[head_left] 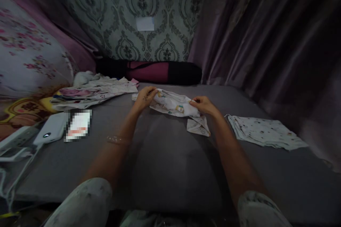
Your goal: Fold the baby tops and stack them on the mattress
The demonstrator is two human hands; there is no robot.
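A small white shirt [170, 104] with a colourful print hangs between my two hands, above the grey mattress-like surface [165, 163]. My left hand [146, 98] pinches its upper left corner, near the neckline. The opposite corner is gripped between the thumb and fingers of my right hand [204, 105]. One sleeve dangles below my right hand, and a bit of the other shows beyond my left. To the right of my right forearm lies a folded white spotted cloth [266, 131].
A pile of light clothes [101, 90] lies at the back left. Nearer are a white power bank [52, 129] with a cable, a power strip [18, 140] and a blurred-out card or phone [78, 126]. A black and magenta roll-shaped bag [149, 71] rests along the wall; curtains [255, 32] hang right.
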